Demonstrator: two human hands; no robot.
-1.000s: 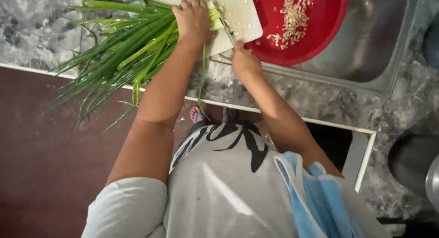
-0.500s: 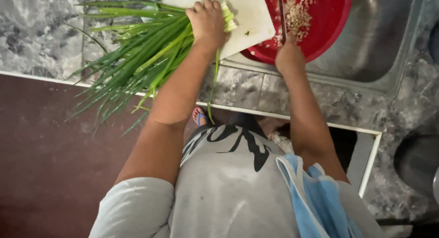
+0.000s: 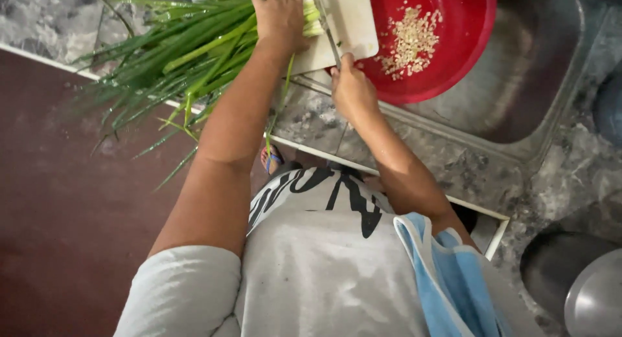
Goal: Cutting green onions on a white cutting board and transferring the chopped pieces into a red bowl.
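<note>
My left hand (image 3: 280, 16) presses down on a bunch of long green onions (image 3: 181, 52) whose pale ends lie on a white cutting board (image 3: 350, 20). My right hand (image 3: 350, 88) grips the handle of a knife (image 3: 326, 26), its blade lying across the board just right of the onion ends. Beside the board, a red bowl (image 3: 463, 49) holds chopped pale pieces (image 3: 411, 42). The onion leaves fan out to the left over the counter edge.
The red bowl sits in a steel sink (image 3: 531, 97) set into a grey marbled counter (image 3: 324, 123). A dark red floor (image 3: 58, 214) lies at the left. A blue cloth (image 3: 440, 279) hangs over my right shoulder. A metal pot (image 3: 593, 298) is at the lower right.
My right hand came back from the red bowl to the cutting board with the knife. The left hand stayed on the onion bunch. The view shifted slightly.
</note>
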